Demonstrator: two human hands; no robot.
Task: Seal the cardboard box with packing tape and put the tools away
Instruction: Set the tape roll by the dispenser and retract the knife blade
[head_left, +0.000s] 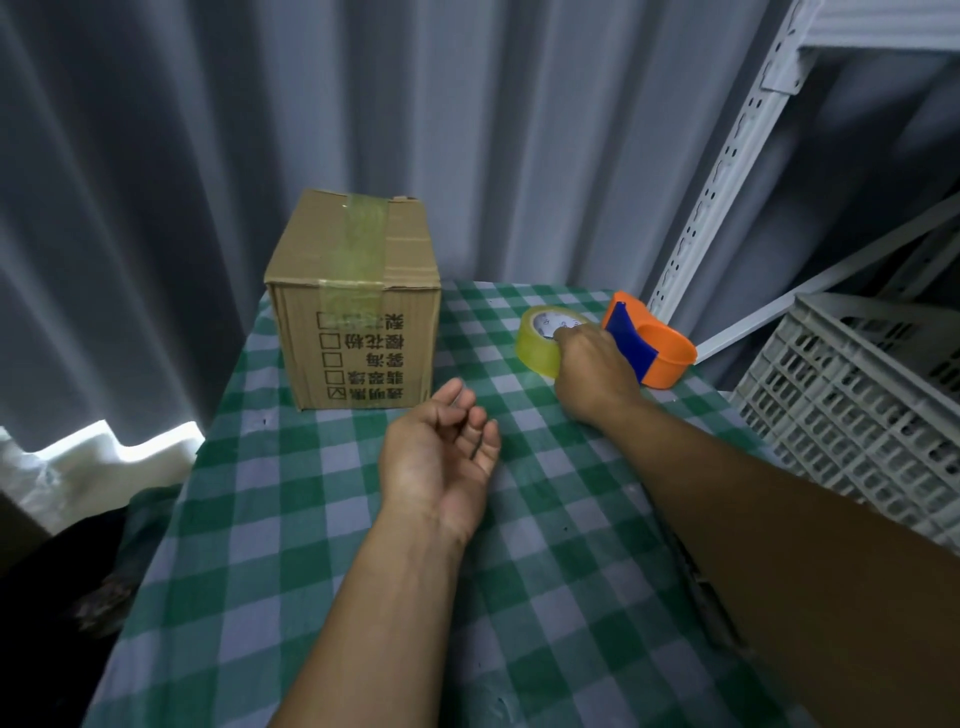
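Observation:
A brown cardboard box (356, 306) stands at the far left of the table, flaps closed, with a strip of clear tape running over its top and down the front. My right hand (595, 371) grips a roll of clear yellowish packing tape (540, 340) that sits on the cloth right of the box. Just behind that hand lies an orange and blue tape dispenser (652, 345). My left hand (441, 454) hovers palm up in front of the box, fingers loosely curled, holding nothing.
The table wears a green and white checked cloth (363, 597). A grey slotted plastic crate (862, 410) stands beyond the table's right edge. White metal shelving (727, 171) rises at the back right, and grey curtains hang behind.

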